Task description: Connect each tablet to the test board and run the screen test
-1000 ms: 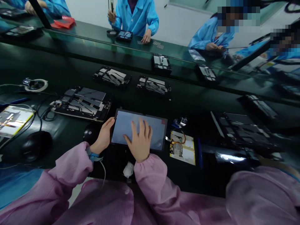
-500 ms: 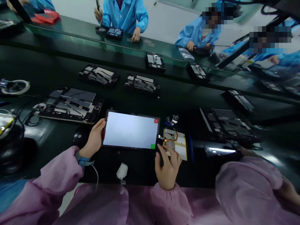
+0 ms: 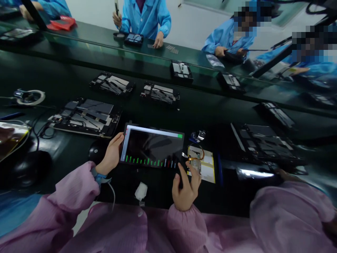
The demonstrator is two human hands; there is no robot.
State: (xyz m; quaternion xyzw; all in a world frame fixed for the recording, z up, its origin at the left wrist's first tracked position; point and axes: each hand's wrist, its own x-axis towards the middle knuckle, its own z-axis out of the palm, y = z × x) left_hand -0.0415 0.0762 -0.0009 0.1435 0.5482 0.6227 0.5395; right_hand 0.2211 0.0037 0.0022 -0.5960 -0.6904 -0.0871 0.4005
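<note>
Two bare hands show in the head view, apart from each other. L hand (image 3: 112,153) is clamped on the left side of a lit screen (image 3: 155,146), thumb toward the front. R hand (image 3: 185,186) has its fingers loosely bent & spread, holding nothing, tips by the screen's bottom right corner; can't tell if they touch. Screen sits near the front edge of the worktop (image 3: 205,116), approx. mid-width; can't tell if it's fully resting or tipped up a bit.

Progress, judging by how things lie: power-up looks done, as the screen has a pale band along top & left, a green patch top right, & a row of short bars along the bottom, mostly green, some bluish, 1 red. Hook-up looks done too: an orange ribbon cable (image 3: 202,153) lies on the yellow-edged board (image 3: 207,174) just right of the screen, w/ a silver end at the screen's right side; exact joint too small to tell. Not yet done, it seems: screen & board are side by side, not put together.

Also on the worktop: open tablet (image 3: 88,117) toward the left edge, another (image 3: 265,144) toward the right, 2 smaller ones farther back, insides exposed. Mouse (image 3: 96,151) is beside L hand; white scrap (image 3: 141,190) nr the front edge.
</note>
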